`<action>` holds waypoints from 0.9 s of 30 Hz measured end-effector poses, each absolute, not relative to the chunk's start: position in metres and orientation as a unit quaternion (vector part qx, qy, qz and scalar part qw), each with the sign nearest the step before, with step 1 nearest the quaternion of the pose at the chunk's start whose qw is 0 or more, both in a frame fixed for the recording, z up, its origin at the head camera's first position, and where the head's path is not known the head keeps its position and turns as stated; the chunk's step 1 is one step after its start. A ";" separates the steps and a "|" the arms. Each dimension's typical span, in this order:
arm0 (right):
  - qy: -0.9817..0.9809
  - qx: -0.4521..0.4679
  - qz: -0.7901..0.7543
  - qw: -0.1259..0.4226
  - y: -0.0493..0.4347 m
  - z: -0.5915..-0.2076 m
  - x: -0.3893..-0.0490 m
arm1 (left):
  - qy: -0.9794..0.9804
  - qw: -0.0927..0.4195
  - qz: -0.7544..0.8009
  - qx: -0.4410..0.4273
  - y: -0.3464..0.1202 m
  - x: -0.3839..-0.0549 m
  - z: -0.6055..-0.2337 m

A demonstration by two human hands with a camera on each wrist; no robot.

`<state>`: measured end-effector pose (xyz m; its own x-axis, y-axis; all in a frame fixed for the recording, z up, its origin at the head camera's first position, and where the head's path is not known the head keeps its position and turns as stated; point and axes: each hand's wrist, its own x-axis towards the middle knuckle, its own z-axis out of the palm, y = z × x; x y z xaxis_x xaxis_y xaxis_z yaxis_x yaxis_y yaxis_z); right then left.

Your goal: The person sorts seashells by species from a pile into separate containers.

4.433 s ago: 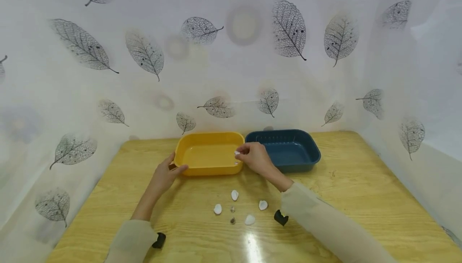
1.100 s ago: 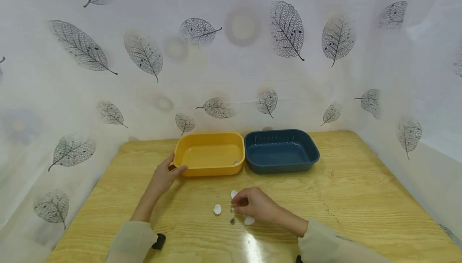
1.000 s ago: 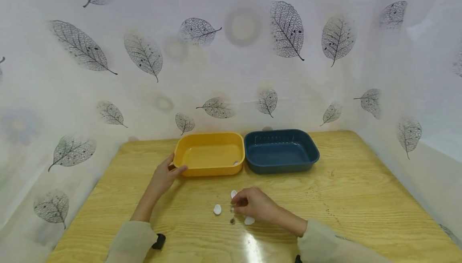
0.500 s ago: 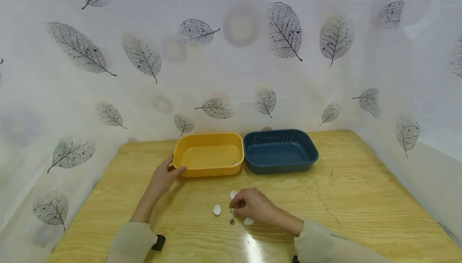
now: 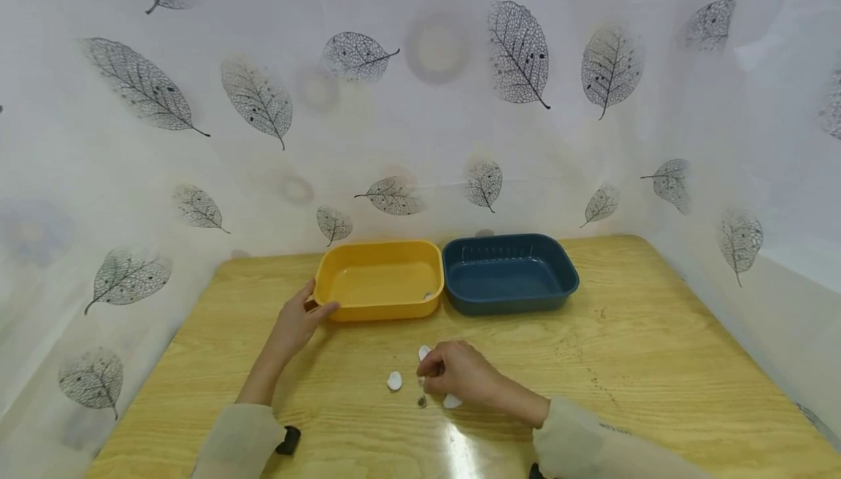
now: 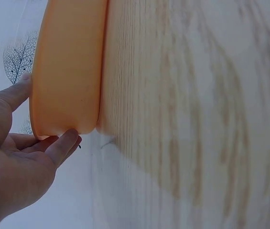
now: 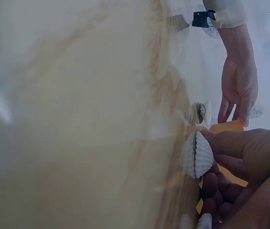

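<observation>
My left hand (image 5: pixel 296 327) grips the left end of a yellow plastic basin (image 5: pixel 381 312), its thumb at the front rim and fingers round the side. My right hand (image 5: pixel 463 373) is low over the table, thumb and index curled to a pinch at a small pale translucent piece (image 5: pixel 421 382), mostly covered by the fingertips. A white shell (image 5: pixel 424 353) lies just beyond the fingers, and another white shell (image 5: pixel 394 381) to their left. A ribbed white shell (image 7: pixel 201 155) sits by the thumb in the right wrist view. A small grey-brown shell (image 5: pixel 422 401) lies nearer me.
A dark blue basin (image 5: pixel 512 304) stands against the yellow one's right side. A small pale piece (image 5: pixel 428 295) lies in the yellow basin's right corner. Behind the wooden table (image 5: pixel 657 362) hangs a leaf-print sheet (image 5: pixel 420 114).
Since the oldest frame, my right hand has left the yellow basin, where a small piece now lies, and come down among the shells. Lately it barely moves. My left hand keeps its place.
</observation>
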<state>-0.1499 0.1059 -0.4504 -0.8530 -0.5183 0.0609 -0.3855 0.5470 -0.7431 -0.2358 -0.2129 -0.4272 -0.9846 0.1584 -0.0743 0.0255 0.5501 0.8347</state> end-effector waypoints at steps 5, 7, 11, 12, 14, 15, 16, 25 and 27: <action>0.878 -0.253 -0.398 0.079 0.105 -0.450 -0.150 | 0.877 0.073 0.472 0.055 -0.214 -0.236 -0.427; 0.880 -0.254 -0.396 0.073 0.105 -0.450 -0.150 | 0.877 0.072 0.471 0.056 -0.214 -0.236 -0.428; 0.881 -0.252 -0.395 0.070 0.105 -0.449 -0.150 | 0.880 0.070 0.467 0.057 -0.214 -0.237 -0.428; 0.881 -0.250 -0.396 0.071 0.105 -0.449 -0.150 | 0.879 0.071 0.467 0.057 -0.214 -0.237 -0.428; 0.880 -0.246 -0.399 0.075 0.105 -0.449 -0.150 | 0.879 0.072 0.469 0.057 -0.214 -0.237 -0.429; 0.879 -0.246 -0.401 0.074 0.105 -0.449 -0.150 | 0.878 0.071 0.469 0.058 -0.214 -0.237 -0.429; 0.879 -0.246 -0.402 0.075 0.105 -0.449 -0.150 | 0.878 0.071 0.470 0.058 -0.214 -0.237 -0.429; 0.885 -0.238 -0.395 0.071 0.102 -0.449 -0.150 | 0.879 0.069 0.469 0.060 -0.214 -0.236 -0.428; 0.885 -0.236 -0.394 0.072 0.102 -0.449 -0.151 | 0.879 0.069 0.468 0.059 -0.214 -0.236 -0.428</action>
